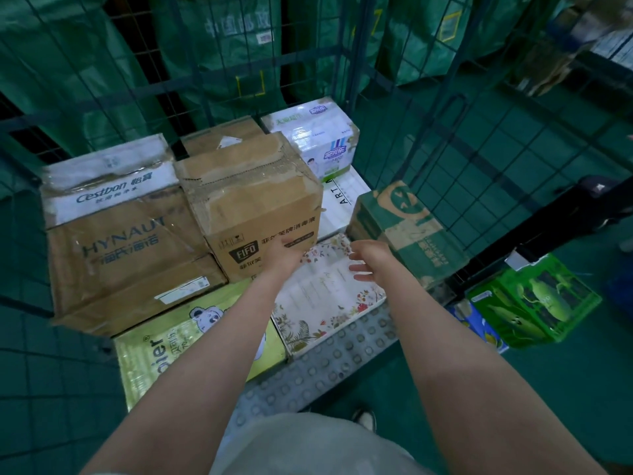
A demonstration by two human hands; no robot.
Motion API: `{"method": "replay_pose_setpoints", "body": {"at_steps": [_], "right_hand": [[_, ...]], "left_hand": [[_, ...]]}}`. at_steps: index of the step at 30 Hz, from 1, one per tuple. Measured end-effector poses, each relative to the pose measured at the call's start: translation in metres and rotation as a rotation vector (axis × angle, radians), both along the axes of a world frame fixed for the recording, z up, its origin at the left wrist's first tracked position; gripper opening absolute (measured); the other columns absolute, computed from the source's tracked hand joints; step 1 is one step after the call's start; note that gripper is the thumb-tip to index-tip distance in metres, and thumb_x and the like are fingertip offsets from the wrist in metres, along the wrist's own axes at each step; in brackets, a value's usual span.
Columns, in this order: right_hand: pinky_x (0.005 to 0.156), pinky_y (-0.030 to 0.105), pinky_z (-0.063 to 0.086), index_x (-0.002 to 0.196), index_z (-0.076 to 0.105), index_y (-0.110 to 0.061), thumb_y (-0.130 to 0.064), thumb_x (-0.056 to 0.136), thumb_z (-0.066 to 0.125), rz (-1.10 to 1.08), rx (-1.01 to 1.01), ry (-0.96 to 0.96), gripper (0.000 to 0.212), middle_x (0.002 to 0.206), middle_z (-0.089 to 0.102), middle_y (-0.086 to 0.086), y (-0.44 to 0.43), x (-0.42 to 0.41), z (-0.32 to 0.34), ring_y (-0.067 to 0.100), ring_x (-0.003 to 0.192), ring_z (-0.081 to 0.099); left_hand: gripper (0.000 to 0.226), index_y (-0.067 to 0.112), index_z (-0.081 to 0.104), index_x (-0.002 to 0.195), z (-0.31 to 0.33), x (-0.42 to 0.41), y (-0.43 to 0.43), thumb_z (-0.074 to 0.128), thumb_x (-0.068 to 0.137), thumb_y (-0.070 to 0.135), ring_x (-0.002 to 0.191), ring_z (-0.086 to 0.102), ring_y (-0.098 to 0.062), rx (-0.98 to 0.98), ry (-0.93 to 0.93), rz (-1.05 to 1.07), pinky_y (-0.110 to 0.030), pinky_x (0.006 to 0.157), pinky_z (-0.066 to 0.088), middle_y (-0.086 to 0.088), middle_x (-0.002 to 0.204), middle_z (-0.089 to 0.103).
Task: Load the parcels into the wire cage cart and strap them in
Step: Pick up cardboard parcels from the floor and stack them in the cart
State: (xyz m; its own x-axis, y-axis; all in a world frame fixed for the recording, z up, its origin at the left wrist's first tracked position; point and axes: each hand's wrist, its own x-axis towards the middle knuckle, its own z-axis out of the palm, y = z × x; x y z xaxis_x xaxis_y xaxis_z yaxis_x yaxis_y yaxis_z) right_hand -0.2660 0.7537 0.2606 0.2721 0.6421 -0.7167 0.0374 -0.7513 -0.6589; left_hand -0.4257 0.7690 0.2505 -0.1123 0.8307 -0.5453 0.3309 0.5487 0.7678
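Several parcels sit inside the wire cage cart (404, 97). A brown FIFO carton (250, 197) stands on top in the middle. Left of it lies a large taped HYNAUT carton (120, 241). A floral white box (329, 296) and a yellow-green pack (178, 344) lie at the front. A green-and-brown carton (407, 228) leans at the right. My left hand (284, 255) touches the front face of the FIFO carton with straight fingers. My right hand (371, 260) hovers open above the floral box, holding nothing.
A white tissue pack (315, 132) and a white box (346, 200) sit at the back right. Outside the cart on the green floor stand a green printed carton (534, 303) and a blue box (476, 323). Green mail sacks (222, 46) hang behind the mesh.
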Motion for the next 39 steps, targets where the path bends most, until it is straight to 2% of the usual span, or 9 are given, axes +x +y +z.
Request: {"method": "replay_pose_setpoints", "body": {"at_steps": [8, 12, 17, 20, 24, 27, 31, 35, 39], "right_hand": [[0.079, 0.037, 0.05, 0.123, 0.053, -0.006, -0.015, 0.097, 0.046, 0.019, -0.027, -0.005, 0.028, 0.12, 0.059, 0.009, 0.002, -0.009, -0.001, 0.023, 0.091, 0.058], [0.082, 0.038, 0.05, 0.129, 0.05, -0.006, -0.017, 0.098, 0.047, -0.041, 0.005, 0.0, 0.034, 0.112, 0.058, 0.008, -0.01, 0.015, -0.002, 0.024, 0.093, 0.059], [0.088, 0.04, 0.05, 0.127, 0.052, -0.006, -0.012, 0.096, 0.047, -0.201, 0.019, 0.032, 0.032, 0.118, 0.059, 0.013, -0.04, 0.06, 0.001, 0.028, 0.103, 0.061], [0.075, 0.037, 0.052, 0.121, 0.056, -0.007, -0.012, 0.097, 0.047, -0.308, 0.016, 0.02, 0.026, 0.11, 0.059, 0.012, -0.064, 0.088, 0.001, 0.027, 0.093, 0.062], [0.058, 0.029, 0.046, 0.082, 0.053, -0.014, -0.012, 0.095, 0.048, -0.427, 0.066, 0.022, 0.015, 0.085, 0.054, 0.006, -0.111, 0.127, -0.006, 0.019, 0.066, 0.053], [0.069, 0.029, 0.044, 0.073, 0.046, -0.017, -0.009, 0.096, 0.043, -0.442, 0.095, 0.035, 0.024, 0.081, 0.05, 0.011, -0.155, 0.156, -0.01, 0.02, 0.06, 0.046], [0.062, 0.028, 0.044, 0.099, 0.048, -0.014, -0.014, 0.097, 0.044, -0.633, 0.026, 0.048, 0.004, 0.086, 0.053, 0.005, -0.231, 0.197, -0.013, 0.017, 0.063, 0.05], [0.079, 0.036, 0.043, 0.122, 0.051, -0.01, -0.015, 0.098, 0.043, -0.793, -0.015, 0.064, 0.026, 0.112, 0.057, 0.011, -0.314, 0.232, -0.019, 0.025, 0.08, 0.055], [0.079, 0.034, 0.049, 0.137, 0.04, 0.004, -0.01, 0.097, 0.041, -0.933, -0.044, 0.085, 0.042, 0.138, 0.046, 0.026, -0.39, 0.263, -0.021, 0.026, 0.088, 0.06]], "left_hand": [[0.035, 0.014, 0.049, 0.126, 0.0, 0.007, 0.002, 0.053, 0.092, 0.01, 0.107, 0.053, -0.021, -0.012, 0.021, -0.004, -0.031, 0.093, 0.045, -0.007, 0.128, 0.054], [0.036, 0.014, 0.048, 0.129, 0.006, 0.031, 0.005, 0.05, 0.094, 0.01, 0.084, 0.051, -0.014, -0.005, 0.059, -0.106, -0.023, 0.065, 0.042, -0.005, 0.121, 0.054], [0.037, 0.013, 0.048, 0.129, 0.012, 0.081, -0.002, 0.049, 0.092, 0.008, 0.08, 0.051, -0.018, 0.002, 0.068, -0.283, -0.026, 0.065, 0.04, -0.005, 0.111, 0.051], [0.039, 0.011, 0.047, 0.132, 0.015, 0.113, -0.016, 0.049, 0.094, 0.009, 0.063, 0.046, -0.01, 0.033, 0.077, -0.413, -0.024, 0.054, 0.037, -0.006, 0.11, 0.053], [0.041, 0.01, 0.047, 0.134, 0.019, 0.16, -0.048, 0.047, 0.093, 0.008, 0.105, 0.054, -0.022, 0.062, 0.074, -0.578, -0.03, 0.084, 0.044, -0.006, 0.127, 0.051], [0.04, 0.011, 0.047, 0.133, 0.017, 0.197, -0.079, 0.047, 0.093, 0.009, 0.117, 0.048, -0.023, 0.062, 0.093, -0.658, -0.029, 0.089, 0.039, -0.006, 0.131, 0.05], [0.038, 0.009, 0.053, 0.128, 0.008, 0.254, -0.142, 0.05, 0.091, 0.009, 0.121, 0.049, -0.023, 0.107, 0.14, -0.815, -0.026, 0.097, 0.039, -0.009, 0.133, 0.053], [0.036, 0.008, 0.058, 0.122, -0.004, 0.308, -0.212, 0.052, 0.086, 0.003, 0.101, 0.055, -0.02, 0.087, 0.095, -0.929, -0.02, 0.069, 0.037, -0.011, 0.122, 0.061], [0.037, 0.009, 0.056, 0.123, -0.008, 0.352, -0.275, 0.051, 0.087, 0.004, 0.106, 0.055, -0.024, 0.034, 0.075, -1.034, -0.022, 0.075, 0.041, -0.01, 0.125, 0.059]]}}
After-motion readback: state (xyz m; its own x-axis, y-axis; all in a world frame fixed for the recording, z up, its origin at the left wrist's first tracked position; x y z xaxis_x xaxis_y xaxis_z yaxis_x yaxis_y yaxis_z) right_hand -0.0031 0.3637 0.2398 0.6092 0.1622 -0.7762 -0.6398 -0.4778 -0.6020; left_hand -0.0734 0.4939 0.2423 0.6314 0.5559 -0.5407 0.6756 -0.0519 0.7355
